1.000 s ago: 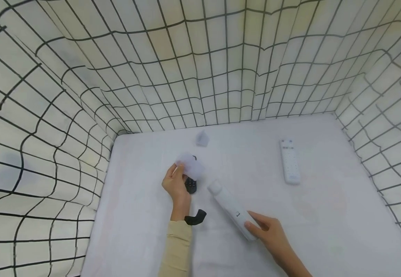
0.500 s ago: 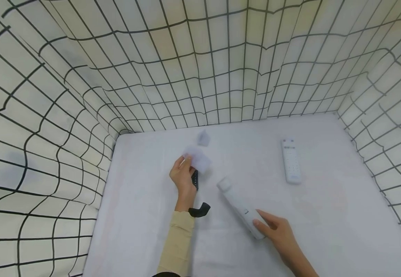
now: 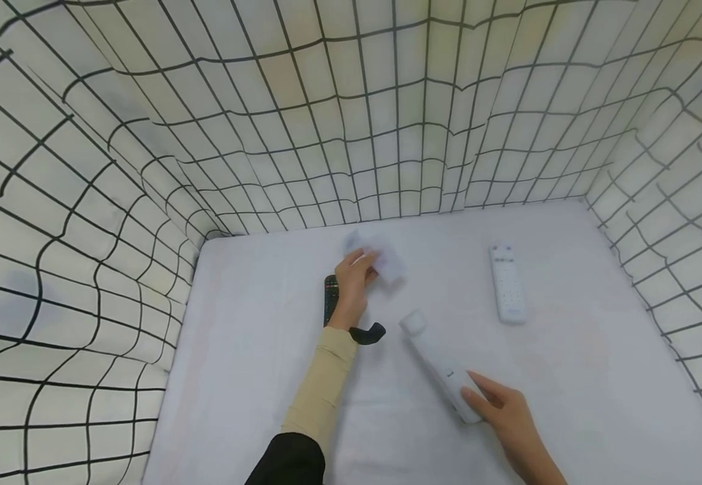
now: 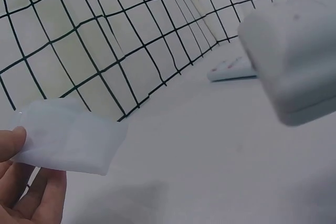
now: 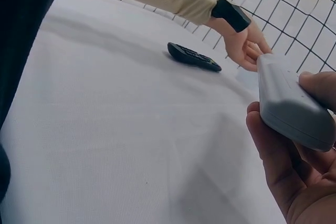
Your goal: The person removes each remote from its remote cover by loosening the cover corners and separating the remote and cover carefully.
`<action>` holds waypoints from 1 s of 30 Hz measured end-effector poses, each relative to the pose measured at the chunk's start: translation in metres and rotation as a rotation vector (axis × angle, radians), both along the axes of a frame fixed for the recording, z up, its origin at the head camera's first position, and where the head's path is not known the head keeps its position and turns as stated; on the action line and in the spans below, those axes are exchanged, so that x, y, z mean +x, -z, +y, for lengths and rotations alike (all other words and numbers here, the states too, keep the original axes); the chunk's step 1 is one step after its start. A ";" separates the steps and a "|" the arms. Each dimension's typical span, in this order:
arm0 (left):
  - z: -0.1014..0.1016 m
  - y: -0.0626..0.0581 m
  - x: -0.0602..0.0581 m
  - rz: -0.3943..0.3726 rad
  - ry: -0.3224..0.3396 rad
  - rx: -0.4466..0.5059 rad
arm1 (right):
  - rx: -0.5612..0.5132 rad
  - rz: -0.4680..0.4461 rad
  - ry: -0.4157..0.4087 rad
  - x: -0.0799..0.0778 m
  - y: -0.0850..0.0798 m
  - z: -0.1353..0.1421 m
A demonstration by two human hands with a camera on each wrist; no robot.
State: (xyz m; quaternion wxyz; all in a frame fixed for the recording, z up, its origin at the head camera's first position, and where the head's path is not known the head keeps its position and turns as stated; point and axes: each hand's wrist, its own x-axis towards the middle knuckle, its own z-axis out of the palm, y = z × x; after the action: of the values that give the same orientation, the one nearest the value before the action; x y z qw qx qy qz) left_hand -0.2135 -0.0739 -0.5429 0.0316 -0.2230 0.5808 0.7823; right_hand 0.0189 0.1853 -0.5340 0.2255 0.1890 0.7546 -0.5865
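My left hand (image 3: 356, 279) pinches a thin white cloth (image 4: 71, 137) by one edge, between thumb and fingers, above the back of the table. A small pale folded piece (image 3: 353, 238) lies just behind it, partly covered. A black remote control (image 3: 331, 296) lies beside my left wrist, partly hidden by it. My right hand (image 3: 505, 411) grips the near end of a long white remote-shaped device (image 5: 291, 100) with rounded edges. Held at a slant, its far end points toward the left hand and shows a paler square patch in the head view.
A white remote control (image 3: 507, 283) lies at the right of the white-covered table (image 3: 605, 350). White curtains with a dark grid (image 3: 399, 135) enclose the back and both sides.
My left hand has moved up and to the right with the cloth, uncovering more of the black remote. The right hand and its white device have shifted slightly right.
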 end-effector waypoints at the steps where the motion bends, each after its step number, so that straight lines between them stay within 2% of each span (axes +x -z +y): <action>1: 0.002 0.001 -0.004 -0.003 0.021 0.004 | -0.002 -0.002 0.003 0.000 0.000 0.001; 5: 0.012 0.005 -0.018 -0.018 0.074 0.019 | -0.001 -0.005 0.012 0.002 -0.001 0.003; 11: 0.026 0.013 -0.036 -0.025 0.103 0.015 | -0.012 -0.015 0.030 0.003 0.001 0.005; 16: 0.034 0.024 -0.043 -0.012 0.140 -0.070 | 0.004 -0.012 0.050 0.004 0.003 0.007; 22: 0.038 0.034 -0.044 0.086 0.169 -0.363 | 0.012 -0.008 0.062 0.004 0.003 0.007; 25: 0.037 0.034 -0.045 0.153 0.214 -0.583 | 0.014 -0.014 0.064 0.003 0.002 0.008; 30: 0.034 0.031 -0.047 0.229 0.326 -0.940 | 0.028 -0.017 0.058 0.002 0.003 0.007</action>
State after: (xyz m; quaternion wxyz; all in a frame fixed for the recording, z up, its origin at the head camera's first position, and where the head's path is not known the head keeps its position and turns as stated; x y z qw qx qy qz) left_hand -0.2600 -0.0398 -0.5743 -0.0143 -0.0325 0.8970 0.4407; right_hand 0.0204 0.1926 -0.5369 0.2124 0.2188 0.7549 -0.5806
